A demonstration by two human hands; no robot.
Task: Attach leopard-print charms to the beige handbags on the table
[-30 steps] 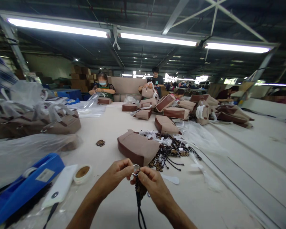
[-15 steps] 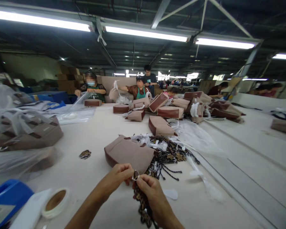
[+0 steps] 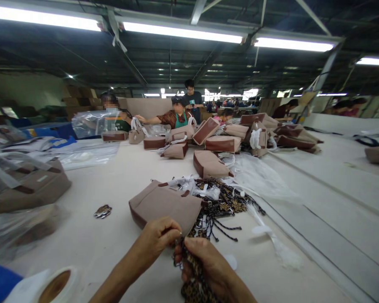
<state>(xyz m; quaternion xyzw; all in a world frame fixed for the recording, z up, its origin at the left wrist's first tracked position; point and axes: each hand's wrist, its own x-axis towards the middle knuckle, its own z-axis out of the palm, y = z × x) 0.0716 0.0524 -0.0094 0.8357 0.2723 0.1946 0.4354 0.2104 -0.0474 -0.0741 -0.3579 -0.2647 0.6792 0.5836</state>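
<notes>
My left hand (image 3: 164, 235) is closed in a pinch on a small metal ring at the end of a leopard-patterned strap. My right hand (image 3: 205, 256) wraps round the leopard-patterned strap (image 3: 194, 269), which hangs down towards the bottom edge. Just beyond both hands lies a taupe bag (image 3: 164, 204) with brown trim and wrapped handles. Beside it, on the right, is a pile of patterned straps and dark cords (image 3: 229, 200). A small patterned bundle (image 3: 102, 211) rests alone on the table to the left.
More taupe bags (image 3: 222, 143) are heaped across the table (image 3: 94, 181). At the left are a plastic-covered bag (image 3: 34, 185), a tape roll (image 3: 55, 288) and a blue object (image 3: 1, 280). Clear plastic (image 3: 262, 174) lies right of centre. Several people stand or sit beyond.
The ring between my fingers has turned and is now mostly hidden. More of the strap is gathered in my right hand. The view has shifted slightly. Across the table, a co-worker has raised a clear bag.
</notes>
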